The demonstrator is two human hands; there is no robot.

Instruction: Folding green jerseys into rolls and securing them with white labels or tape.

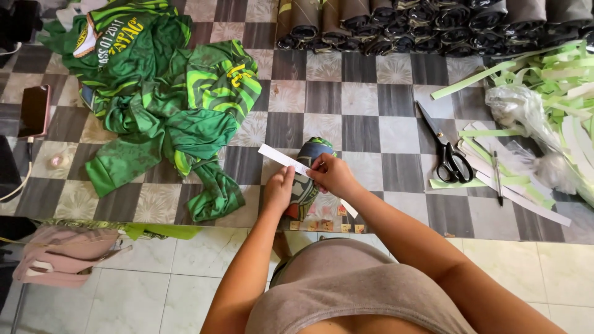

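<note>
A rolled dark-and-green garment [311, 158] lies near the front edge of a checkered table [359, 133]. A white paper strip [276, 155] runs diagonally across the roll. My left hand [279, 189] presses on the roll's left side and on the strip. My right hand [333, 175] pinches the strip on top of the roll. The strip's lower end [349, 209] sticks out under my right wrist.
A heap of green jerseys [162, 93] covers the table's left. Black scissors [447, 150] and a pen [497, 176] lie at right, beside green and white paper strips [544, 80] and clear plastic [523, 108]. Rolled dark garments [421, 25] line the back. A phone [34, 110] lies far left.
</note>
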